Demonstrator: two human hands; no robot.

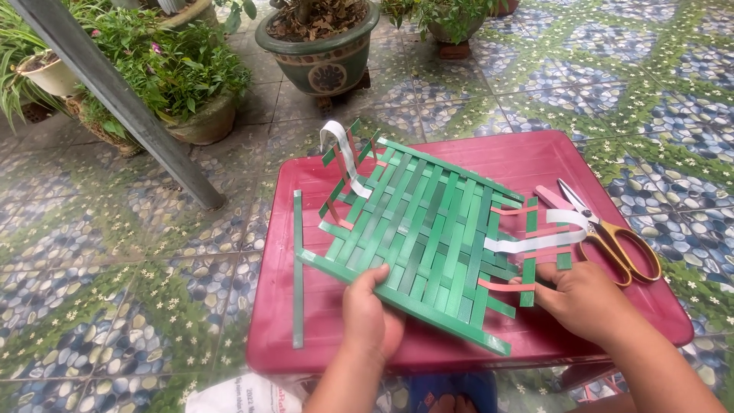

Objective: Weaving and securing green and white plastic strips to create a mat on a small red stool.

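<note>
Take the red table as your landmark. Off its left side, beyond the tiled floor, potted plants crowd behind a slanting grey post. On the table's left part one loose green strip lies flat, not yet worked in. Your left hand grips the near-left edge of the green woven mat, thumb on top and the other fingers curled beneath it, so the mat sits tilted above the middle of the table. The centre of the weave looks tight and finished; judging by that, most of the plaiting is done. What seems left is the edges: strip ends, green, pink and white, stand loose at the far-left corner and along the right side. There your right hand pinches a green strip end at the mat's right edge, fingers pressed together. Yellow-handled scissors rest on the table's right part, just beside that hand.
</note>
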